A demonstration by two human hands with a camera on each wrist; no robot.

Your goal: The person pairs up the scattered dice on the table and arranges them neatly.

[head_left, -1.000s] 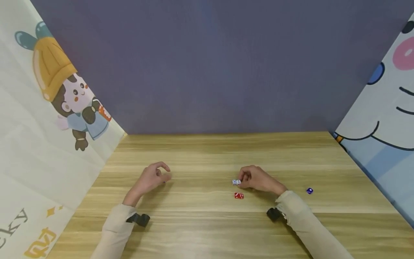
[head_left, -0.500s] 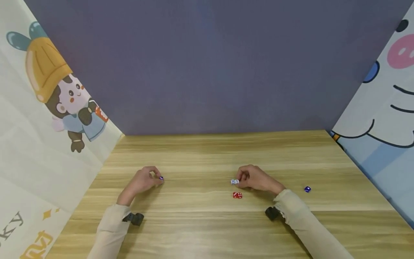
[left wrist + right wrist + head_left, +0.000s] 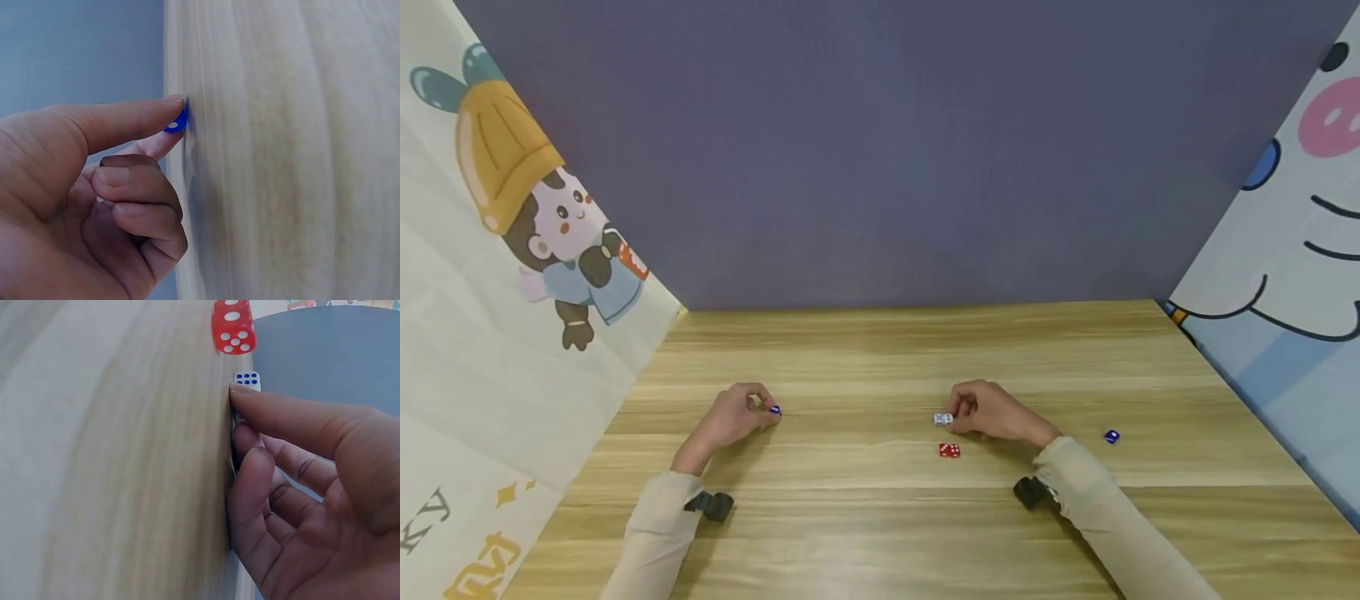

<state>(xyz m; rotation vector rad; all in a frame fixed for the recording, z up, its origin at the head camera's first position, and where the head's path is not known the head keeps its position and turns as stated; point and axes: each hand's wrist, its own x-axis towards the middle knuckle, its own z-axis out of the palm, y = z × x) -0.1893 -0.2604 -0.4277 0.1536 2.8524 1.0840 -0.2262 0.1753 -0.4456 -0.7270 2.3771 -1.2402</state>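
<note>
Grey-purple panel (image 3: 910,150) stood ahead of you, behind wood-grain desk (image 3: 850,508). To your left hung creased whitish sheet (image 3: 452,358) with yellow-hatted cartoon figure (image 3: 568,221); to your right, white-and-blue cartoon print (image 3: 1247,267).

The left grip (image 3: 730,417), earlier parted, now pinches a blue die (image 3: 776,410).

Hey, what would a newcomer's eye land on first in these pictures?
Likely the big yellow-hatted cartoon figure printed on the cream sheet at the left. Next come bright red cubic dice on the flat wooden table, near the white, blue-pipped cubic dice at the right hand. The left hand pinches a small blue cubic die.
</note>
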